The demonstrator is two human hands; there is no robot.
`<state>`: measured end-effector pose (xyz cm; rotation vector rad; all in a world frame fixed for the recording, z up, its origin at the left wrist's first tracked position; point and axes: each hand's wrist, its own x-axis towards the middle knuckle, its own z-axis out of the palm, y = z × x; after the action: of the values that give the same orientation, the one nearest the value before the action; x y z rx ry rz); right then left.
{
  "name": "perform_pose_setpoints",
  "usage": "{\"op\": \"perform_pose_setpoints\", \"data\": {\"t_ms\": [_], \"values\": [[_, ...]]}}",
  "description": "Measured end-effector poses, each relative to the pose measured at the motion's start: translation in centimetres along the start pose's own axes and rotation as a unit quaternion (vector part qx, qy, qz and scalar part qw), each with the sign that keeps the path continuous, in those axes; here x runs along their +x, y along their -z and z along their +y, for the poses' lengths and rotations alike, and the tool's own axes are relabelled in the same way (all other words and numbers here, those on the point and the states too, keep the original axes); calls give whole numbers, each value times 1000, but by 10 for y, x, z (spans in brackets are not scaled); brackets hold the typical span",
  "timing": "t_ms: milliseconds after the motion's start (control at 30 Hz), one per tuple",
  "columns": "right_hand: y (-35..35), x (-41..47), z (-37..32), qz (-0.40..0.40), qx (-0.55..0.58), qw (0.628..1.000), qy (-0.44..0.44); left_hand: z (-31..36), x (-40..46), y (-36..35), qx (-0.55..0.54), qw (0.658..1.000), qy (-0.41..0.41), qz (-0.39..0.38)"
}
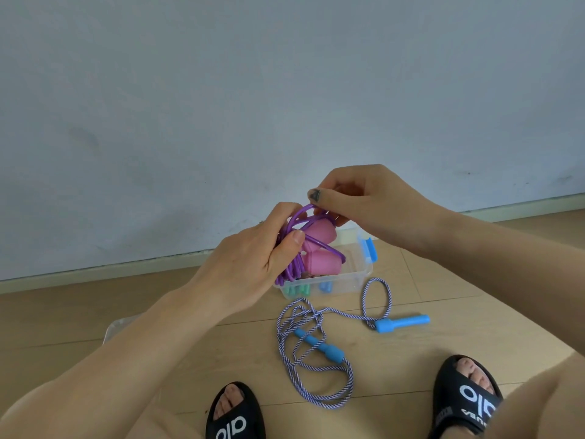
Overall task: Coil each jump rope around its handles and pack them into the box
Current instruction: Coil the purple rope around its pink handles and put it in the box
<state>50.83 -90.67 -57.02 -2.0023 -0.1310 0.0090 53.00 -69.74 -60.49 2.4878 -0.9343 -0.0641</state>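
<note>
My left hand [253, 248] grips a bundle of purple rope [292, 267] wound around two pink handles [319, 245], held above the clear plastic box [354, 277]. My right hand [357, 198] pinches a loop of the same purple rope at the top of the bundle. Inside the box lie green handles [297, 289] and a blue handle [326, 286]. On the floor in front of the box lies an uncoiled blue-and-white striped rope [313, 369] with two blue handles [402, 323].
The box has a blue latch [368, 248] on its right end and stands near the wall's skirting board. A clear lid [117, 327] lies on the wooden floor at the left. My two feet in black slippers [465, 397] are at the bottom.
</note>
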Motion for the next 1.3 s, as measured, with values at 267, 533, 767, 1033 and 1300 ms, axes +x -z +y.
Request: {"op": "perform_pose_setpoints", "data": {"t_ms": [267,533,767,1033,1300], "values": [[-3,1,1,3,10,1000,18,0,-3,1,-1,1000,-4,1],[-5,5,11,-19,48,998,-29,4,-5,-2,-44,999,11,-1],[0,3,10,-47,-12,999,4,3,-3,-2,-65,997,27,-8],[3,1,11,-61,-54,997,18,1,-1,1,-46,998,34,-9],[-1,1,13,-42,-67,995,54,-1,-1,2,-31,998,46,-11]]}}
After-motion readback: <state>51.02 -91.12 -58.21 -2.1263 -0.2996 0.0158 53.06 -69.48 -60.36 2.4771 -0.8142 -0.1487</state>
